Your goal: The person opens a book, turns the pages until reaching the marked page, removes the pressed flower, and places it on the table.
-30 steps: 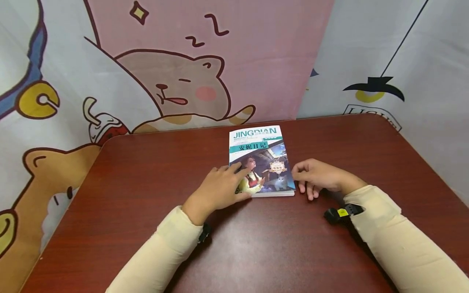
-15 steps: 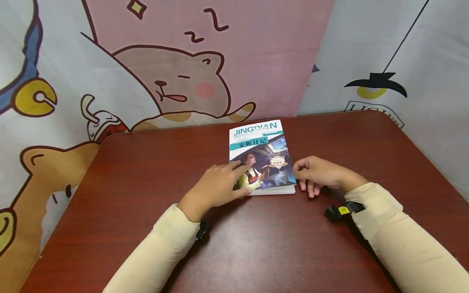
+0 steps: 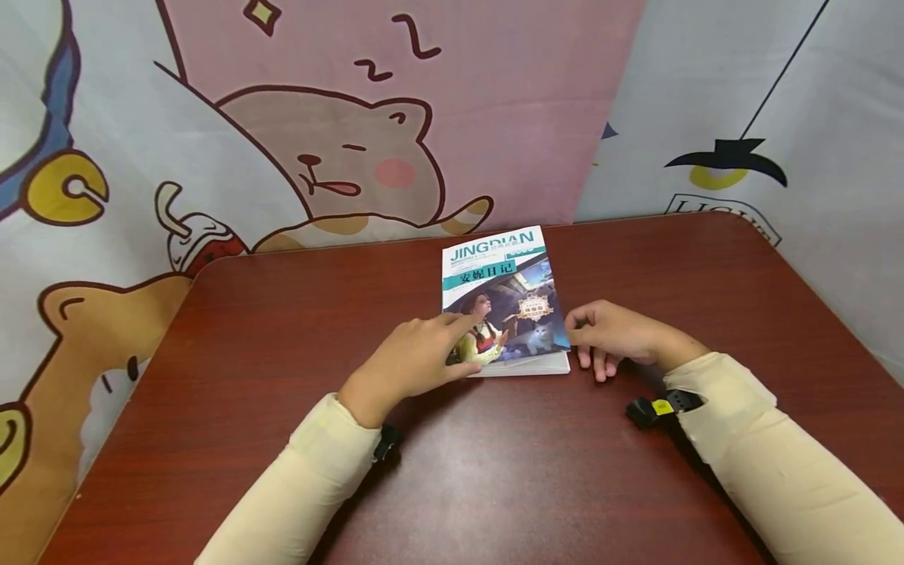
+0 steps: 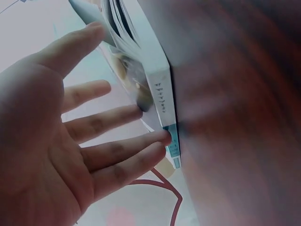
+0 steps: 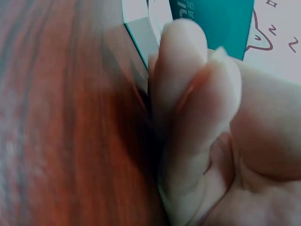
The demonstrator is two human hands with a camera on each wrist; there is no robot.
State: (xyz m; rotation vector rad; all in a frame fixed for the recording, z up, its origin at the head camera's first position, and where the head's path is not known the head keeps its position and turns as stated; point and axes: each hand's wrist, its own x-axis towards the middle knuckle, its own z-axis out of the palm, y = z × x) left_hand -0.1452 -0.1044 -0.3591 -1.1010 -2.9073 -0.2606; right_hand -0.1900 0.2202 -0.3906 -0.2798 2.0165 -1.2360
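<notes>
A paperback book (image 3: 504, 302) with a white, teal and dark picture cover lies on the reddish-brown table (image 3: 297, 314). Its front cover (image 3: 526, 341) is raised along the right side, baring white pages at the near edge. My left hand (image 3: 413, 357) is at the book's lower left, fingers extended over the cover. In the left wrist view those fingers reach to the spine (image 4: 162, 96), and the thumb is near the fanned pages (image 4: 120, 28). My right hand (image 3: 617, 337), fingers curled, pinches the cover at its right edge; its fingertips (image 5: 183, 47) partly hide the book in the right wrist view.
Behind the table hangs a cartoon-printed cloth (image 3: 523, 118), close to the far edge. A black wrist strap with a yellow mark (image 3: 661, 406) is on the right wrist, and another black device (image 3: 386, 443) is under the left wrist.
The front cover has lifted along its right side, showing more page edge below. My left hand has shifted slightly left. The right hand has barely moved.
</notes>
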